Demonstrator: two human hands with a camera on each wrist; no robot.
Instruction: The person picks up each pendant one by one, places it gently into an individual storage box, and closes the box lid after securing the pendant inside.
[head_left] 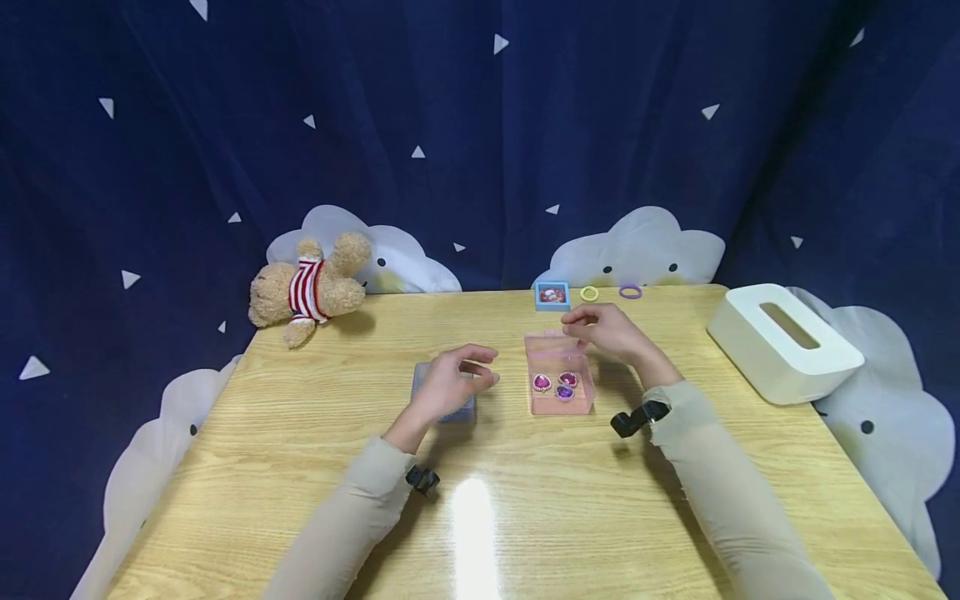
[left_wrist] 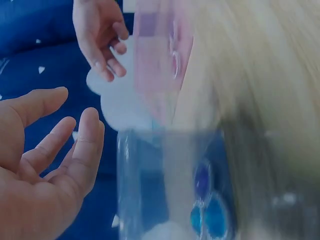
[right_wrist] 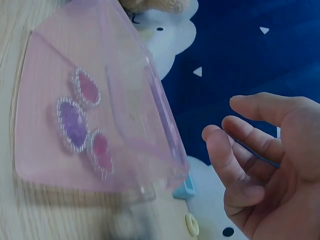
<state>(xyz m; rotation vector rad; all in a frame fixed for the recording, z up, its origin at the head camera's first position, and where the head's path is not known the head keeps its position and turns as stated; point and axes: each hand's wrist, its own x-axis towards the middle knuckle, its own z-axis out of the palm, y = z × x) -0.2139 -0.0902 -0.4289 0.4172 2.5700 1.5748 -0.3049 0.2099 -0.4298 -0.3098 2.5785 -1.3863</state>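
Note:
My left hand (head_left: pixel 446 382) hovers over a clear blue plastic box (head_left: pixel 419 377), partly hiding it, with fingers loosely bent and nothing held. Through that box's wall, the left wrist view shows a purple gem (left_wrist: pixel 202 181) and a blue gem (left_wrist: pixel 215 220). To its right stands a clear pink box (head_left: pixel 542 407), its lid raised at the back. Inside lie two pink-red heart-like gems (head_left: pixel 542 382) and a purple gem (head_left: pixel 565 392), all with sparkly rims. Beside the raised lid is my right hand (head_left: pixel 611 333), fingertips near its top edge, relaxed and holding nothing.
Behind the pink box are a small blue frame-like box (head_left: pixel 552 305), a yellow ring (head_left: pixel 588 293) and a purple ring (head_left: pixel 630 292). A teddy bear (head_left: pixel 306 287) in a striped shirt lies back left. A white tissue box (head_left: pixel 780 367) stands at right. Navy curtains (head_left: pixel 420 75) border the table.

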